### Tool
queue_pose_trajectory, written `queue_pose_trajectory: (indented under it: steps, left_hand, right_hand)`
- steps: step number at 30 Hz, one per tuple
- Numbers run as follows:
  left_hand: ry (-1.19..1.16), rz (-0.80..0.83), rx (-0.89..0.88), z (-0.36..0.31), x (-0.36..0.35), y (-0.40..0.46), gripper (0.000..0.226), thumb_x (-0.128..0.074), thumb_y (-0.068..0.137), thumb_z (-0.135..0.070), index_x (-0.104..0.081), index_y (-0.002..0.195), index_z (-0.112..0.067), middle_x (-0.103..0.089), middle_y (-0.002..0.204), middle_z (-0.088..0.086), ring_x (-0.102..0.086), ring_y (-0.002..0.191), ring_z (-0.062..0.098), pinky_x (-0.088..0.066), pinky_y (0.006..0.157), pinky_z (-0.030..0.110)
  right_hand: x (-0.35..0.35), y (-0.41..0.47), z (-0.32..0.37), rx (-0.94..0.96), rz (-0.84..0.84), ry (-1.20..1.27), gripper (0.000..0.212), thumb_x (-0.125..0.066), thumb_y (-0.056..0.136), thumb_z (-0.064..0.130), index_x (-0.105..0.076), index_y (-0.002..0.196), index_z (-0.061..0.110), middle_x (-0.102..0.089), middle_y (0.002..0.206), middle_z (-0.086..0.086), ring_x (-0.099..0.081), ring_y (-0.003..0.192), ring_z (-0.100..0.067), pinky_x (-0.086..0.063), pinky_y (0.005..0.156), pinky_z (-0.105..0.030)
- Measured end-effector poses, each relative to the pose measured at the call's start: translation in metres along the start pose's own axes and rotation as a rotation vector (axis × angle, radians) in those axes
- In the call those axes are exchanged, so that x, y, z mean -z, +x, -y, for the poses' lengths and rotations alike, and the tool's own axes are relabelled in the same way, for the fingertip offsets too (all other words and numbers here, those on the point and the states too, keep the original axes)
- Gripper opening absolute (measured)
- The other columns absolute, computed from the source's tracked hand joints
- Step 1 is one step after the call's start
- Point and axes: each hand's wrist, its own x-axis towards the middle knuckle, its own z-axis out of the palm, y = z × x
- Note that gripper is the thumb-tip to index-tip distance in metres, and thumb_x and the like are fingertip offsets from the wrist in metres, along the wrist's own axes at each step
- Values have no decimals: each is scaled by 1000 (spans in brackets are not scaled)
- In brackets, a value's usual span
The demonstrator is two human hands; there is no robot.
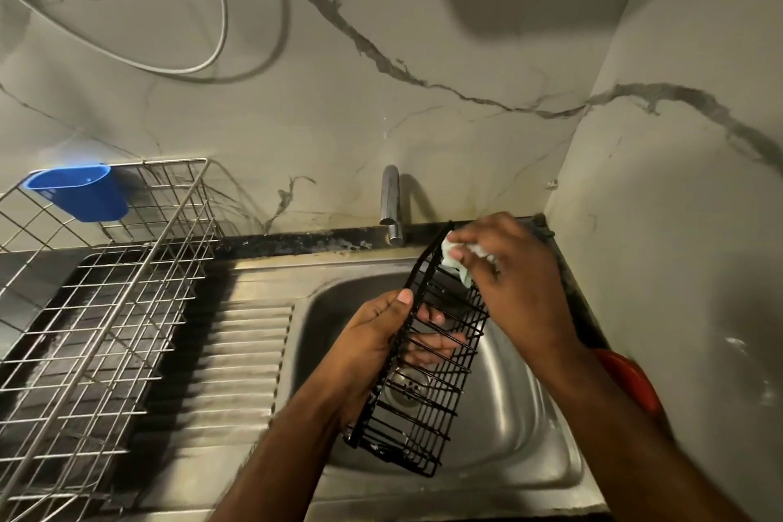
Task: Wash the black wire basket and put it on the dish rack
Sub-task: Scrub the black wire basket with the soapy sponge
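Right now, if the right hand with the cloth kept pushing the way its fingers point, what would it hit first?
The right hand points left with a pale cloth against the black wire basket. Past its far end, probably the tap, though depth is unclear.

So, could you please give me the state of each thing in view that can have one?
black wire basket: held tilted over the sink, not on the rack
left hand: grips the basket's side
right hand: holds a pale cloth against the basket's far end
tap: no water visible
dish rack: blue cup hooked on its rim
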Motion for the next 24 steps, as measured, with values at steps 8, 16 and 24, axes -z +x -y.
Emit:
queue_pose_trajectory:
  steps: [8, 16, 24]
  left_hand:
    - [-14, 67, 11, 0, -2, -3, 44, -39, 109, -33, -59, 110, 6, -73, 109, 30, -72, 105, 42, -58, 90, 43]
    - [27, 40, -23, 1, -6, -3, 35, -40, 108, -30, -56, 105, 1, -74, 106, 30, -74, 102, 38, -56, 74, 27]
    - [69, -16, -53, 0, -7, -2, 34, -41, 109, -28, -61, 97, -3, -75, 90, 18, -73, 88, 33, -53, 71, 28]
  right_hand:
    - [7, 20, -5, 17, -44, -51, 13, -72, 90, 15, -76, 103, 16, -64, 101, 4, -61, 93, -6, -36, 80, 0]
    - [12, 24, -2, 46, -50, -42, 13, -70, 92, 15, -75, 104, 16, -67, 102, 7, -62, 92, -2, -38, 81, -1]
    - [5, -16, 15, 55, 123, -45, 25, -68, 92, 9, -73, 114, 21, -62, 118, 12, -56, 108, 2, -44, 93, -9]
